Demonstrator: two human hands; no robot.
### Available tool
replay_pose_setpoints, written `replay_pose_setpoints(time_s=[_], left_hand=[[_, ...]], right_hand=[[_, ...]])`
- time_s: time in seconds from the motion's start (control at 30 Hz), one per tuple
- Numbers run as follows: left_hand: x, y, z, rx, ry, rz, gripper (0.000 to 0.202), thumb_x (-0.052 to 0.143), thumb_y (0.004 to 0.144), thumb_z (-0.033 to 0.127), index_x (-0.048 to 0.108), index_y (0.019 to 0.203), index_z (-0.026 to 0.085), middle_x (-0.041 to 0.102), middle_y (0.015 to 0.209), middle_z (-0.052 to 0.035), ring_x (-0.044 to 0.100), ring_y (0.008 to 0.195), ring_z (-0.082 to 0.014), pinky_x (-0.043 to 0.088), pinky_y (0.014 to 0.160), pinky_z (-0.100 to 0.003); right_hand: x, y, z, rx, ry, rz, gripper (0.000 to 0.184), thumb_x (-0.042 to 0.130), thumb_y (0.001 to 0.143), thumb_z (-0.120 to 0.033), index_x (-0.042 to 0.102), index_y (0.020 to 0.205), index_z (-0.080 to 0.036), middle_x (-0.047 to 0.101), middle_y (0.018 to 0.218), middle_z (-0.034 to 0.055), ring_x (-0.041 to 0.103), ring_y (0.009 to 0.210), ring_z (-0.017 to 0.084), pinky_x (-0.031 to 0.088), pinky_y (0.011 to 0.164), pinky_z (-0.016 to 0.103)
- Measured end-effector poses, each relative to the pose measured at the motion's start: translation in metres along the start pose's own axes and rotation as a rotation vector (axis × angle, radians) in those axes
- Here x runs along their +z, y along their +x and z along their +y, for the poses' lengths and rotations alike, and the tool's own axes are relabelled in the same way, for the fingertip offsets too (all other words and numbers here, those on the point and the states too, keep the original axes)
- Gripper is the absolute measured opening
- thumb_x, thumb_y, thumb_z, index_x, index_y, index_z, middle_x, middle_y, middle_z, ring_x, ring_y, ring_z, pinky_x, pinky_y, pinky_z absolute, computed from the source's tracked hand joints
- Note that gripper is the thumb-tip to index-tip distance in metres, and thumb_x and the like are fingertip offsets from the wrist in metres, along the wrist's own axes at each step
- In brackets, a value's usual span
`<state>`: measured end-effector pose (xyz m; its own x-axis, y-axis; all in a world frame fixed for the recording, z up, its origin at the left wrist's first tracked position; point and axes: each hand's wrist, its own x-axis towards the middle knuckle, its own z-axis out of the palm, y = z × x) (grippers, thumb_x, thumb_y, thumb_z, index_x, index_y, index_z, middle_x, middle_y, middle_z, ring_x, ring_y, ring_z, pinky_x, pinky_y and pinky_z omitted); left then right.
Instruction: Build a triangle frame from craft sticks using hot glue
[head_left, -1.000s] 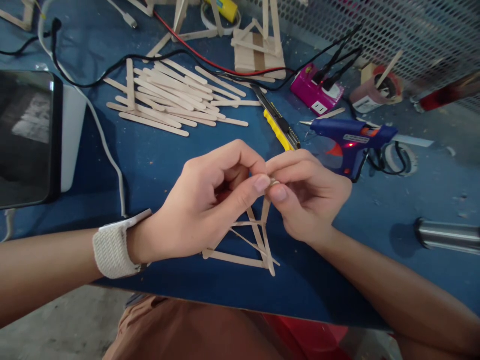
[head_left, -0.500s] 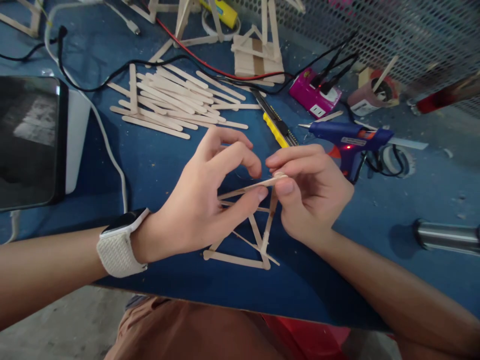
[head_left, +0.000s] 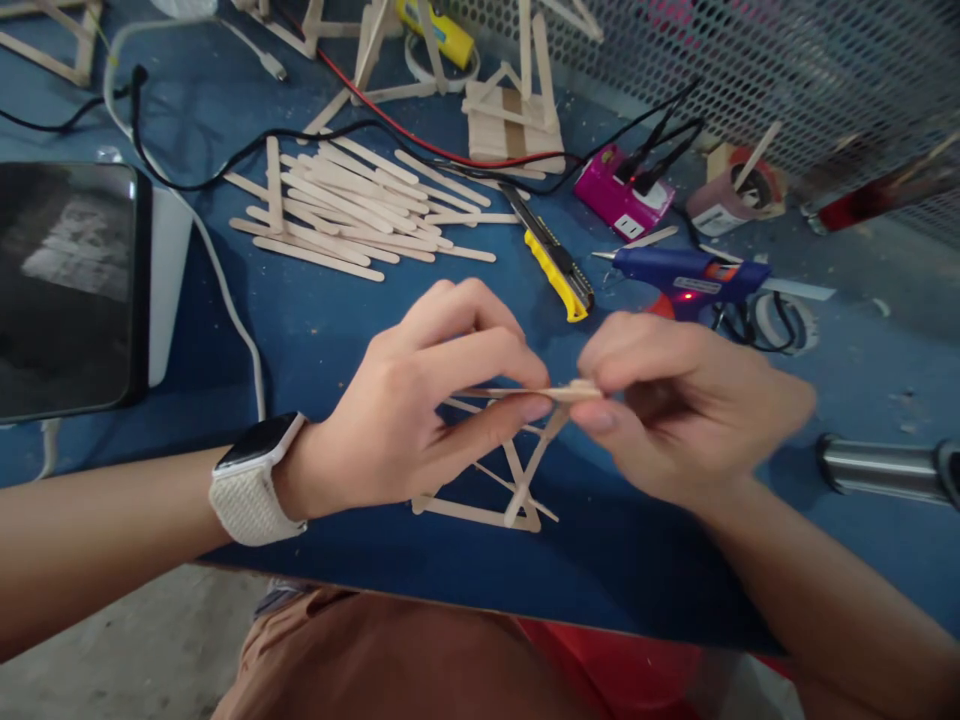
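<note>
My left hand [head_left: 424,395] pinches a flat craft stick [head_left: 564,391] between thumb and forefinger. The thumb and fingers of my right hand [head_left: 679,410] close on the stick's right end, where pieces overlap. From that joint another stick slants down toward me. Below lies a frame of craft sticks [head_left: 472,513], partly hidden by my left hand; whether it is joined to the held sticks I cannot tell. Beyond my hands rests a yellow utility knife [head_left: 556,265], with a loose pile of craft sticks [head_left: 360,200] to its left.
A blue glue gun [head_left: 686,272] with a lit red light lies at the right, near a purple power adapter [head_left: 619,195]. On the left sits a dark-screened device [head_left: 71,300]. Cables [head_left: 217,270] cross the table. A metal cylinder [head_left: 885,468] lies far right; stick structures [head_left: 397,92] stand behind.
My right hand has moved right and toward me, with the stick's end. My left forefinger has come down onto the stick, which now lies nearly level. The view has shifted slightly.
</note>
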<state>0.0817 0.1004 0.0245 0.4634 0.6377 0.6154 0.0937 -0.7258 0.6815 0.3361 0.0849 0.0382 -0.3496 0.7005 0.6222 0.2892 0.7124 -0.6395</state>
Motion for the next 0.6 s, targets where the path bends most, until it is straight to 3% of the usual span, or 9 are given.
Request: replay_pose_setpoints(time_s=[0.13, 0.2, 0.27, 0.33, 0.4, 0.43, 0.53, 0.6], left_hand=[[-0.005, 0.004, -0.001, 0.2, -0.04, -0.059, 0.006, 0.083, 0.116, 0.025, 0.082, 0.111, 0.028, 0.084, 0.104, -0.0053, 0.077, 0.091, -0.0213, 0.066, 0.085, -0.039], [-0.006, 0.004, -0.001, 0.236, -0.064, -0.111, 0.006, 0.084, 0.117, 0.028, 0.082, 0.112, 0.029, 0.086, 0.106, -0.005, 0.08, 0.093, -0.0215, 0.067, 0.088, -0.04], [-0.003, 0.003, -0.002, 0.217, -0.094, -0.123, 0.007, 0.087, 0.117, 0.032, 0.083, 0.115, 0.028, 0.087, 0.111, -0.0057, 0.082, 0.097, -0.0212, 0.067, 0.089, -0.039], [0.001, 0.0, -0.003, 0.135, -0.126, -0.025, 0.012, 0.09, 0.114, 0.032, 0.08, 0.117, 0.026, 0.084, 0.113, -0.0061, 0.078, 0.099, -0.0203, 0.065, 0.088, -0.037], [0.005, -0.002, -0.005, 0.028, -0.179, 0.138, 0.016, 0.087, 0.108, 0.023, 0.072, 0.114, 0.024, 0.076, 0.103, -0.0022, 0.07, 0.09, -0.0162, 0.062, 0.08, -0.032], [0.005, -0.002, -0.006, -0.083, -0.196, 0.146, 0.019, 0.084, 0.106, 0.021, 0.066, 0.111, 0.025, 0.071, 0.101, -0.0004, 0.066, 0.085, -0.0141, 0.061, 0.077, -0.031], [-0.001, 0.0, -0.008, -0.44, -0.215, -0.002, 0.022, 0.071, 0.094, 0.014, 0.055, 0.101, 0.026, 0.069, 0.096, 0.001, 0.064, 0.08, -0.0136, 0.057, 0.071, -0.029], [-0.007, 0.002, -0.009, -0.509, -0.207, -0.157, 0.014, 0.067, 0.091, 0.014, 0.057, 0.094, 0.025, 0.07, 0.089, 0.0014, 0.061, 0.073, -0.0132, 0.05, 0.064, -0.029]], right_hand=[[-0.024, -0.005, -0.026, 0.013, -0.048, -0.203, 0.013, 0.098, 0.107, -0.027, 0.086, 0.113, -0.027, 0.084, 0.084, -0.0012, 0.073, 0.061, 0.016, 0.057, 0.052, 0.032], [-0.026, -0.014, -0.035, -0.02, -0.103, -0.2, 0.012, 0.097, 0.108, -0.028, 0.089, 0.117, -0.028, 0.084, 0.084, -0.0011, 0.075, 0.062, 0.016, 0.059, 0.053, 0.032], [-0.022, -0.024, -0.042, 0.034, -0.143, -0.122, 0.014, 0.1, 0.107, -0.036, 0.09, 0.116, -0.032, 0.084, 0.084, -0.0006, 0.077, 0.065, 0.019, 0.062, 0.056, 0.034], [-0.016, -0.032, -0.048, 0.135, -0.182, -0.036, 0.018, 0.103, 0.104, -0.046, 0.091, 0.114, -0.036, 0.083, 0.085, 0.0008, 0.08, 0.072, 0.023, 0.066, 0.06, 0.037], [-0.012, -0.036, -0.052, 0.19, -0.24, 0.001, 0.022, 0.102, 0.103, -0.053, 0.091, 0.112, -0.036, 0.083, 0.089, 0.0029, 0.084, 0.08, 0.025, 0.069, 0.065, 0.039], [-0.012, -0.037, -0.054, 0.193, -0.273, 0.0, 0.022, 0.101, 0.104, -0.054, 0.09, 0.111, -0.036, 0.083, 0.09, 0.0035, 0.085, 0.082, 0.026, 0.07, 0.067, 0.04], [-0.022, -0.043, -0.055, 0.169, -0.378, -0.017, 0.019, 0.098, 0.106, -0.052, 0.089, 0.109, -0.035, 0.083, 0.09, 0.0042, 0.086, 0.086, 0.027, 0.072, 0.069, 0.04], [-0.035, -0.051, -0.053, 0.143, -0.457, -0.015, 0.015, 0.096, 0.108, -0.047, 0.088, 0.106, -0.034, 0.082, 0.089, 0.0038, 0.087, 0.085, 0.026, 0.072, 0.07, 0.039]])
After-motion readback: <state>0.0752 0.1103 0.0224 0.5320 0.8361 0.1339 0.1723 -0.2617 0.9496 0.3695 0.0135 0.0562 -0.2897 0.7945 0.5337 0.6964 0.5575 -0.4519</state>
